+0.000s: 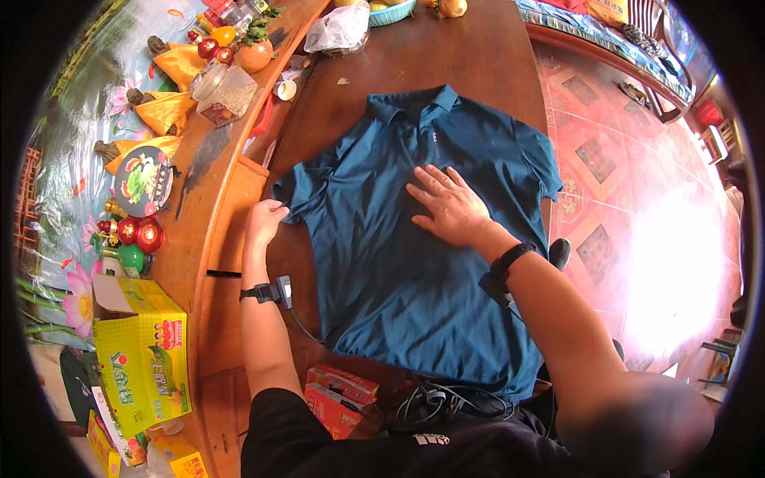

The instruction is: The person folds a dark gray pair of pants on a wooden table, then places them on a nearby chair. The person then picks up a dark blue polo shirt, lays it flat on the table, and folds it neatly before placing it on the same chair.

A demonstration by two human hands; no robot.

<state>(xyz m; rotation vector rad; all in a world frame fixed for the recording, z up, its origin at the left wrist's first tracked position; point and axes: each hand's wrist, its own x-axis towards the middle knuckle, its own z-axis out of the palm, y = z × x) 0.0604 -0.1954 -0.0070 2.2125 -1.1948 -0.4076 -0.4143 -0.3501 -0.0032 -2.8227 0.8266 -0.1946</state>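
A dark teal short-sleeved polo shirt lies spread over a brown wooden table, its collar away from me and its hem near my body. My left hand pinches the edge of the left sleeve between thumb and fingers. Palm down, my right hand rests on the shirt's chest with the fingers spread. Creases run across the shirt front and the left side. The right sleeve reaches the table's right edge.
A wooden cabinet on the left carries a plastic jar, ornaments and a yellow carton. At the table's far end are a plastic bag and a blue basket. Red boxes and cables lie near my body.
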